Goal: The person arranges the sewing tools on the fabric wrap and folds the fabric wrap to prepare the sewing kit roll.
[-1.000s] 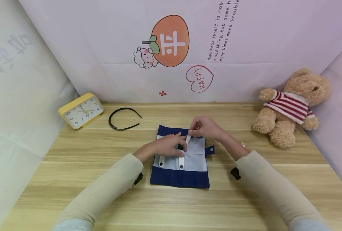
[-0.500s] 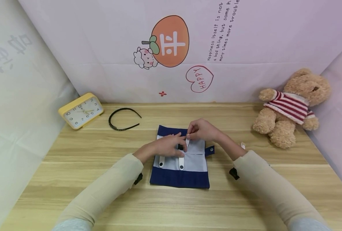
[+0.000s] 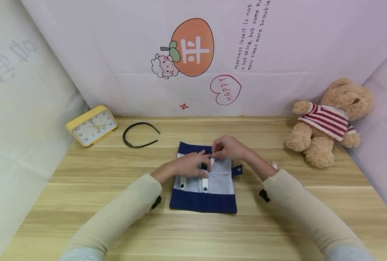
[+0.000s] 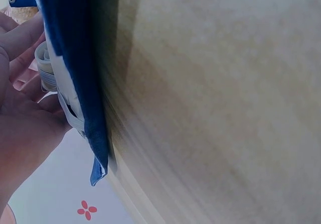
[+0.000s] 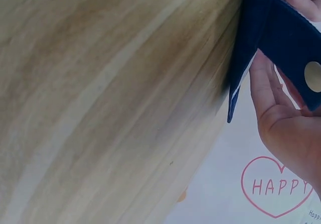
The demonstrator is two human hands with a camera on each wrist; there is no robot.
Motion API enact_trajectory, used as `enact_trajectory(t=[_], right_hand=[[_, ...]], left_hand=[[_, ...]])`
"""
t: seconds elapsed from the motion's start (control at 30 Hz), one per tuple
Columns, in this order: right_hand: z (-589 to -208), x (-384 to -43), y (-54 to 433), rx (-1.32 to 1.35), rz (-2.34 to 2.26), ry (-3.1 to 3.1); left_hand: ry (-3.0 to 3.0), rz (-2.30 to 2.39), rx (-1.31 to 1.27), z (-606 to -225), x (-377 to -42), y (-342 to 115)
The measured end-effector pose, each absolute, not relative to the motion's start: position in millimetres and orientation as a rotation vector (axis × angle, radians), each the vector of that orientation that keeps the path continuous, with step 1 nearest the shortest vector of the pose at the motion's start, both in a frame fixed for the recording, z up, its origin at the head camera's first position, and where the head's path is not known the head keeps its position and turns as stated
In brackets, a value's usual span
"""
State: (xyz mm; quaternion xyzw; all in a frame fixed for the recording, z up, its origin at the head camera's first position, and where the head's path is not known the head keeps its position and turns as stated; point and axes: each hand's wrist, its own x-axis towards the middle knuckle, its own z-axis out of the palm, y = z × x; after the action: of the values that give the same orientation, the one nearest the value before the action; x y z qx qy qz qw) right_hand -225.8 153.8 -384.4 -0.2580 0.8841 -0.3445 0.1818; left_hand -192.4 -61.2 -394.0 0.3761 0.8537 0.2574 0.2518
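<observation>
A navy fabric roll-up organizer [image 3: 203,202] with a pale grey lining lies unfolded on the table. Two white straps with dark snaps show on it, one of them a strap [image 3: 205,185] just below my left hand [image 3: 192,165]. That hand rests on the lining with its fingers spread. Something black [image 3: 204,166] shows between its thumb and fingers. In the left wrist view a pale coil [image 4: 46,66] stands beside the fingers. My right hand [image 3: 227,148] pinches the upper end of another white strap [image 3: 212,161]; its fingertips are hidden in the right wrist view.
A yellow clock [image 3: 92,125] and a black headband [image 3: 138,145] are at the back left. A teddy bear [image 3: 324,123] leans at the back right. A small white piece [image 3: 274,165] lies by the right sleeve. A snap tab [image 3: 237,170] sticks out from the organizer's right side.
My right hand has come slightly down and left with the white strap, nearer the lining. The left hand has stayed in place.
</observation>
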Motion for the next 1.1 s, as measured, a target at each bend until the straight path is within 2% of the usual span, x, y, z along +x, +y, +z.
enact_trajectory(t=[1.1], right_hand=[[-383.4,-228.6,157.6,-0.785,-0.970,2.288]], left_hand=[[2.331,0.689,1.026,-393.6,-192.6,-59.9]])
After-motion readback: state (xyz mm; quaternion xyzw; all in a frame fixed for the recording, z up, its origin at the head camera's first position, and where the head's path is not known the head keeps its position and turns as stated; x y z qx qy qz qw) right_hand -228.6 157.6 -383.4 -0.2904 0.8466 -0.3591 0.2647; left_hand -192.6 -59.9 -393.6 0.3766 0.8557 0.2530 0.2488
